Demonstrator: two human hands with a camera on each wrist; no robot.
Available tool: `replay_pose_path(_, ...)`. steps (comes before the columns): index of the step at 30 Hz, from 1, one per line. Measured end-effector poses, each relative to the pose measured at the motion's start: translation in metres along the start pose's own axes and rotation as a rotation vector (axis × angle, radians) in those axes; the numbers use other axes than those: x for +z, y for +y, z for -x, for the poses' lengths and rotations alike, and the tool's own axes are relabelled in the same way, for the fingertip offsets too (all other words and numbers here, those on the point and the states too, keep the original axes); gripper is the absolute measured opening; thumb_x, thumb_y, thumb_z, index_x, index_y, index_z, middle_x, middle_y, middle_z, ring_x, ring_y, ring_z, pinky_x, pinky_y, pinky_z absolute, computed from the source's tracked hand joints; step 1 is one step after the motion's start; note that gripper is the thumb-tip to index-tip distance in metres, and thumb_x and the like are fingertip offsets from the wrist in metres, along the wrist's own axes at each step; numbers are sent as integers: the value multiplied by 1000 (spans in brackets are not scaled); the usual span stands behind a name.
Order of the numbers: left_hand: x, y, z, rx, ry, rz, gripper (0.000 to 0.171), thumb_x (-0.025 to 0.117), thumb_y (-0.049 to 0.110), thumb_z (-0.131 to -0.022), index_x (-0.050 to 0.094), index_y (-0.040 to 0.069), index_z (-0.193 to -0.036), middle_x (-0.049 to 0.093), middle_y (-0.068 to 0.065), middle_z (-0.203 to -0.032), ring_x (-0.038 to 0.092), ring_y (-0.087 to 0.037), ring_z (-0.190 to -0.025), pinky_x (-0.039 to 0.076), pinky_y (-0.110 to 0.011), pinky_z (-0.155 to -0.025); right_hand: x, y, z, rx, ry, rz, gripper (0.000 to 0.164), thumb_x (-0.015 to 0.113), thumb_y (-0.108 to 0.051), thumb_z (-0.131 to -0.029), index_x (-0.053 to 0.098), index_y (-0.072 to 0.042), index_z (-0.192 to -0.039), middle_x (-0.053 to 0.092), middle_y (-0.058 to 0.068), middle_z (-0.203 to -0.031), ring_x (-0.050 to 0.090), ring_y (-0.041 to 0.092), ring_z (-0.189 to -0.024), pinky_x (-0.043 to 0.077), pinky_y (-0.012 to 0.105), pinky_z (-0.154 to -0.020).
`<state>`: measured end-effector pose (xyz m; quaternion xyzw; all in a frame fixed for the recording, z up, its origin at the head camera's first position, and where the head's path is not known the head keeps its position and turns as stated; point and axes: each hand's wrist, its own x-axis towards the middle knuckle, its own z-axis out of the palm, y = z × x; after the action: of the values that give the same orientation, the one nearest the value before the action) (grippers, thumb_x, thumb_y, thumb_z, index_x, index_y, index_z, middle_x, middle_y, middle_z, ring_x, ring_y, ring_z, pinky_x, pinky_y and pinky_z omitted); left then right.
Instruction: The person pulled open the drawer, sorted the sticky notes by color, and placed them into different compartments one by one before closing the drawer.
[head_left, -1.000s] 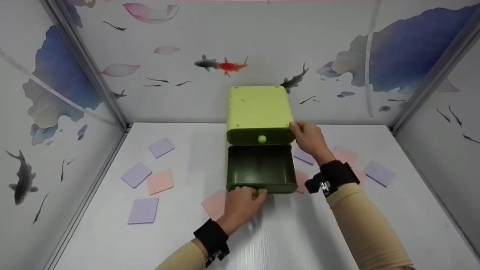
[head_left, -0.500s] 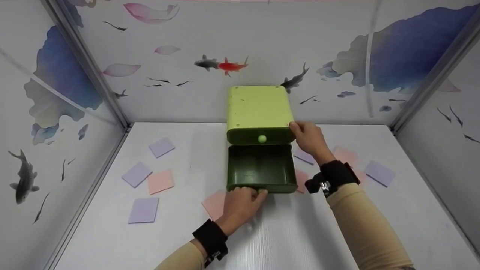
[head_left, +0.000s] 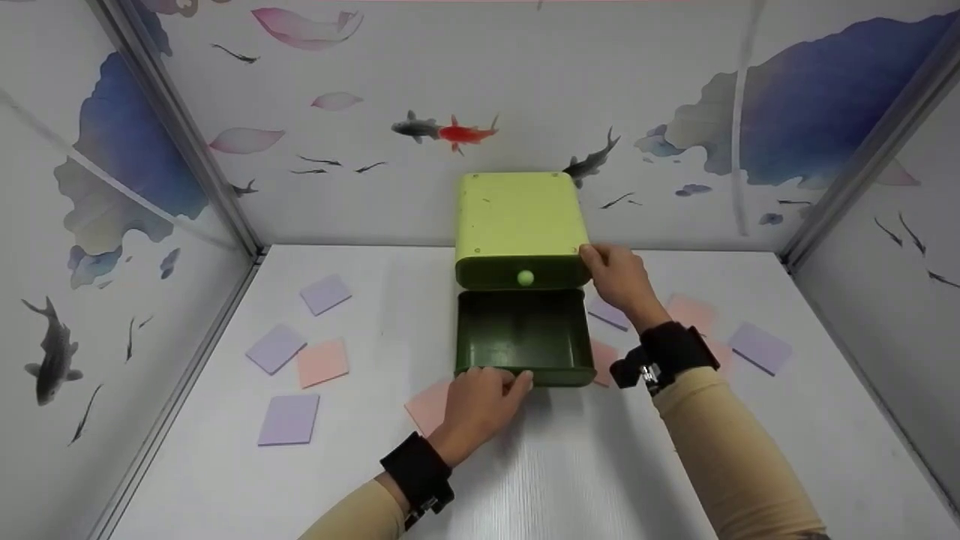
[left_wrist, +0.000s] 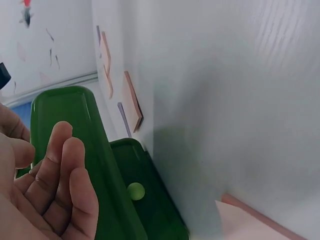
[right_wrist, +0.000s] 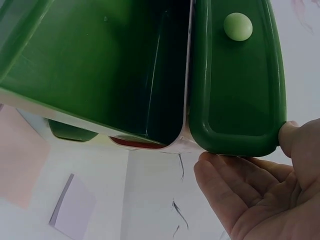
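Note:
A green drawer cabinet (head_left: 521,214) stands against the back wall, its upper drawer closed with a round knob (head_left: 526,278). Below that, a dark green drawer (head_left: 525,334) is pulled out, with nothing visible inside. My left hand (head_left: 480,405) is at the front of this drawer, thumb and fingertips right at the rim. In the left wrist view its fingers (left_wrist: 72,150) are loosely curled before the drawer front, hiding part of it. Another closed drawer (left_wrist: 157,200) with a knob lies lower. My right hand (head_left: 619,277) grips the cabinet's right front corner between thumb and fingers.
Purple square pads (head_left: 289,420) and pink square pads (head_left: 322,364) lie scattered on the white table (head_left: 360,480) left and right of the cabinet. One pink pad (head_left: 427,405) lies by the left hand. Fish-patterned walls (head_left: 337,187) enclose the back and sides.
My left hand has risen slightly toward the drawer rim, its thumb lifting a little. The right hand, the cabinet and the pulled-out drawer stay in place.

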<state>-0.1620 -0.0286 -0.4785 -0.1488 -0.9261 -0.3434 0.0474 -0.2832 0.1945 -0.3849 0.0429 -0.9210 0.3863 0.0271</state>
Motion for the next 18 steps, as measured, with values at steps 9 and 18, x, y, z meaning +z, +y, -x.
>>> replay_pose_path(9, -10, 2, -3, 15, 21, 0, 54, 47, 46, -101, 44, 25, -51, 26, 10, -45, 29, -4, -41, 20, -20, -45, -1, 1, -1, -16, -5, -4, 44, 36, -40, -106, 59, -4, -97, 57, 10, -90, 51, 24, -85, 39, 36, -75)
replay_pose_path(18, -27, 1, -9, 49, 113, 28, 55, 50, 43, -100, 43, 23, -50, 33, 11, -44, 33, -2, -41, 22, -19, -46, 0, 6, 2, 1, -5, -57, 48, 34, -45, -105, 62, -6, -104, 61, 12, -100, 53, 25, -91, 42, 37, -81)
